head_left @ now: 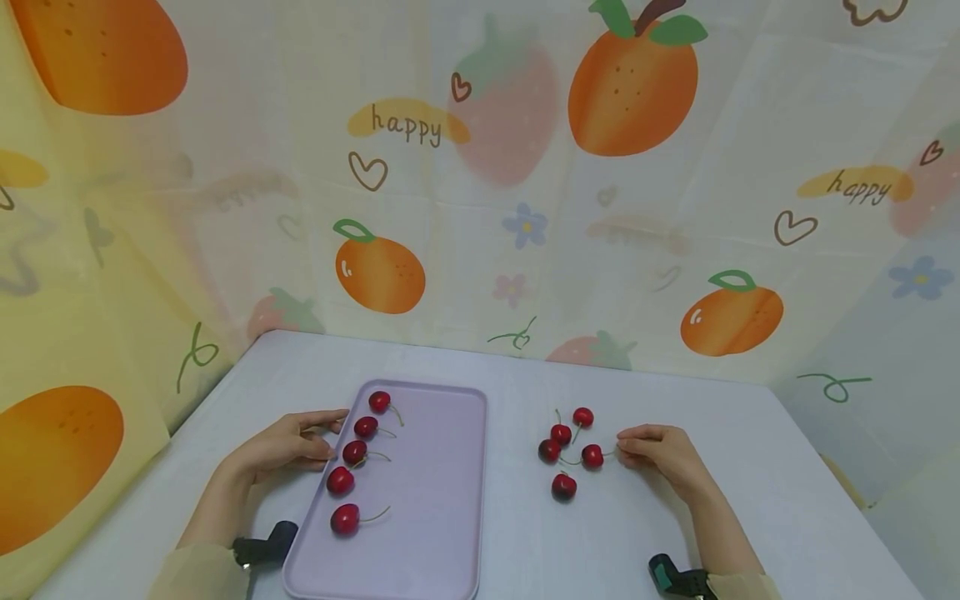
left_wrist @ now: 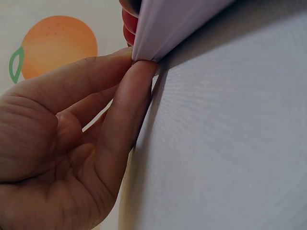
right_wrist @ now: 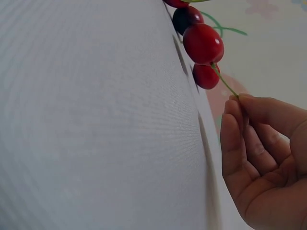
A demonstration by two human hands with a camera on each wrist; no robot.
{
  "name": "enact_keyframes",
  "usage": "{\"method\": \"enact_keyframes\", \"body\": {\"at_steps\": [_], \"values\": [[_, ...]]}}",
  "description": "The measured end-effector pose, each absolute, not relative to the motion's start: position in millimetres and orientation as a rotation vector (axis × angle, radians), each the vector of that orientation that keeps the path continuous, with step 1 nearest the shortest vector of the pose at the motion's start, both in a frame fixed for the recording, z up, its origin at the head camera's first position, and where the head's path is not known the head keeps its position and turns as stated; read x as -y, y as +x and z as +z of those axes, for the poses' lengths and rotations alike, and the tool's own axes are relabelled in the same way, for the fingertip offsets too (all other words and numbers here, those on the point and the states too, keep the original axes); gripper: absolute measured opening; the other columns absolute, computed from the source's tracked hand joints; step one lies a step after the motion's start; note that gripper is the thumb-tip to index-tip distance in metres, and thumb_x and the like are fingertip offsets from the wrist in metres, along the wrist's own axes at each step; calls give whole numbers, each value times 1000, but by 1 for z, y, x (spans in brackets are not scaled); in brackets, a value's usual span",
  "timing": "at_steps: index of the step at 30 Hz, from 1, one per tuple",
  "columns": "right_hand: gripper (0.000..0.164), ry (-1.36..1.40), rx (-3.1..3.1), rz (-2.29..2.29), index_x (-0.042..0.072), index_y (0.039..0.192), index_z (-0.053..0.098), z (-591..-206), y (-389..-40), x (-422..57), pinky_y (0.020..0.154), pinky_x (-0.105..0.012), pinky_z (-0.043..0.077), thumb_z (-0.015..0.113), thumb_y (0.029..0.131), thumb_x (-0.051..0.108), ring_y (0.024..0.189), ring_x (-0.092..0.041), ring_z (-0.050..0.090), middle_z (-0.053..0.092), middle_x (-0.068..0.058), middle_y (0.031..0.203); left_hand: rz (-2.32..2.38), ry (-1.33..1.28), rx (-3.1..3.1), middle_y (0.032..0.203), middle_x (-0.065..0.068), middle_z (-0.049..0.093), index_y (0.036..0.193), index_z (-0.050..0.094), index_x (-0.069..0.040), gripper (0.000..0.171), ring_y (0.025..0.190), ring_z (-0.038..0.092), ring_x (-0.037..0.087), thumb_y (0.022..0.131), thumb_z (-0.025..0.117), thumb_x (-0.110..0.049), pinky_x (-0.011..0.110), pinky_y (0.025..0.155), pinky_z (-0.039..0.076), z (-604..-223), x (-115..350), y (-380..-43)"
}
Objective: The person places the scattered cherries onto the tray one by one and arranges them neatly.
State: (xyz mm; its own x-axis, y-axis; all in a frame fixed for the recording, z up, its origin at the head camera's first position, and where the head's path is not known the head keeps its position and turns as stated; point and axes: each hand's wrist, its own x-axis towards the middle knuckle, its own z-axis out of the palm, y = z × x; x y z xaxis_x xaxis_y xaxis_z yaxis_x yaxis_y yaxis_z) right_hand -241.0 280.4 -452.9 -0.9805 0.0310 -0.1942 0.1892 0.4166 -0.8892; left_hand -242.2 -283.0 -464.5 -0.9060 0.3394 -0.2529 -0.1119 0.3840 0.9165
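My left hand point(head_left: 276, 446) is at the left edge of a pale purple tray point(head_left: 427, 500). In the left wrist view, its thumb and forefinger pinch the tray's rim point(left_wrist: 148, 40). A column of several red cherries lies along the tray's left side, the nearest cherry point(head_left: 345, 519) with its stem pointing right. To the right of the tray, my right hand point(head_left: 666, 457) pinches the tip of one cherry's stem between thumb and forefinger. That cherry point(right_wrist: 203, 44) hangs off the fingertips' left side, close to the other loose cherries.
Loose cherries lie around the held one on the white table point(head_left: 517, 550): one dark red cherry point(head_left: 564, 487) in front, one cherry point(head_left: 582, 417) behind, others to the left. A fruit-printed curtain point(head_left: 465, 275) hangs behind the table. Black straps with small cameras sit at both wrists.
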Motion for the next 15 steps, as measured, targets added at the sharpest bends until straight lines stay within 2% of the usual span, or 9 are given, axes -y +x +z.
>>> {"method": "enact_keyframes", "body": {"at_steps": [10,15], "values": [[42,247,-2505,-1693,-3,114,62,-448,-242,-278,77,-22,57,68,84,25,83,-8,67,70,-1,97,1529,165,-2249,130,19,44,143,36,-10,68,85,61,15,82,65,-13,28,77,58,-464,282,-242],[45,275,-2498,-1732,-2,115,62,-446,-244,-273,77,-21,57,70,82,28,82,-8,67,69,1,95,1532,201,-2246,130,21,43,144,34,-8,69,86,61,16,83,64,-13,27,77,58,-463,282,-242]]}}
